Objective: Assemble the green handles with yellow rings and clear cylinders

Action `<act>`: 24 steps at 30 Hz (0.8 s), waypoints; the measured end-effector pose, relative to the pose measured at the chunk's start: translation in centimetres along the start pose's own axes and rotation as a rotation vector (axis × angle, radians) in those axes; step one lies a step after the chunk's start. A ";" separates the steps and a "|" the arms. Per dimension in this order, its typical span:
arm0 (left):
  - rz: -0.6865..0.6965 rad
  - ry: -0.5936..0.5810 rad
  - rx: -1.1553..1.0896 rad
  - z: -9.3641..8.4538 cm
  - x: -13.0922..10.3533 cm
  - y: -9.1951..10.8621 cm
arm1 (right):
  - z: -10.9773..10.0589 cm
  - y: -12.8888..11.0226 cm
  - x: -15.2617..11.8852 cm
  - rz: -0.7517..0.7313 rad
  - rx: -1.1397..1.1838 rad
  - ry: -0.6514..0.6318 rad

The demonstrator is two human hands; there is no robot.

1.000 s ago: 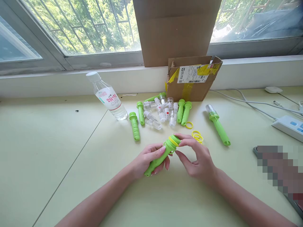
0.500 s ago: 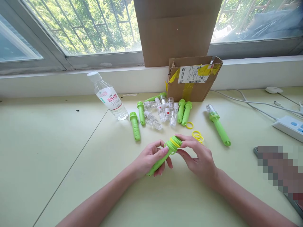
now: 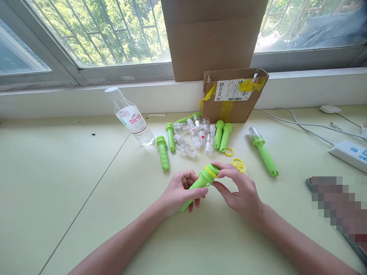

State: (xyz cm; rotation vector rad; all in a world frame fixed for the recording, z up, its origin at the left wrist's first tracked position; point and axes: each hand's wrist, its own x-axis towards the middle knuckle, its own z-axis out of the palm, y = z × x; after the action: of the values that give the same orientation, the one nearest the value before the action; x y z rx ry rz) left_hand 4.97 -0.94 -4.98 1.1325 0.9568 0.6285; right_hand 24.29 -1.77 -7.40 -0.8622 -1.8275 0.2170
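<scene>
A green plastic handle (image 3: 203, 179) with a threaded top lies tilted in my left hand (image 3: 181, 191), whose fingers and thumb wrap round its shaft. Around its collar sits a yellow ring (image 3: 211, 171), just below the thread. My right hand (image 3: 240, 187) grips the handle's threaded end, fingertips on top and thumb underneath. Beyond my right fingers lie loose yellow rings (image 3: 238, 165), with another yellow ring (image 3: 228, 152) a little farther back. More green handles (image 3: 163, 154) and several clear plastic tubes (image 3: 185, 146) are grouped behind my hands.
A water bottle (image 3: 134, 122) stands behind to the left. An opened cardboard box (image 3: 229, 109) is against the wall. On the right lie a green handle with a clear cap (image 3: 265, 154), a power strip (image 3: 348, 152) with cables, and a partly blurred phone-like object (image 3: 309, 183).
My left thumb has moved down from the collar and now lies along the shaft. The right hand keeps its grip on the threaded end, and the yellow ring stays around the collar.
</scene>
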 end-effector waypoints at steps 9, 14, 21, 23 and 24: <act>0.049 -0.095 0.032 -0.1 -0.1 0.2 | 0.0 0.0 0.0 -0.013 -0.029 0.019; 0.086 -0.090 0.180 0.0 -0.4 0.3 | 0.0 -0.1 0.1 0.004 -0.021 0.038; 0.077 -0.090 0.220 -0.1 -0.5 0.4 | 0.2 0.0 0.0 0.059 -0.012 0.044; 0.047 -0.108 0.185 -0.1 -0.4 0.4 | 0.2 0.0 0.0 0.066 -0.001 0.047; 0.032 -0.118 0.160 -0.1 -0.4 0.4 | 0.2 0.0 0.0 0.068 0.006 0.048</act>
State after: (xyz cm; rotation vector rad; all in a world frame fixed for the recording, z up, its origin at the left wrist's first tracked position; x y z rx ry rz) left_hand 4.69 -1.12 -4.49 1.3142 0.9012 0.5112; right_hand 24.10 -1.68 -7.47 -0.9190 -1.7535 0.2425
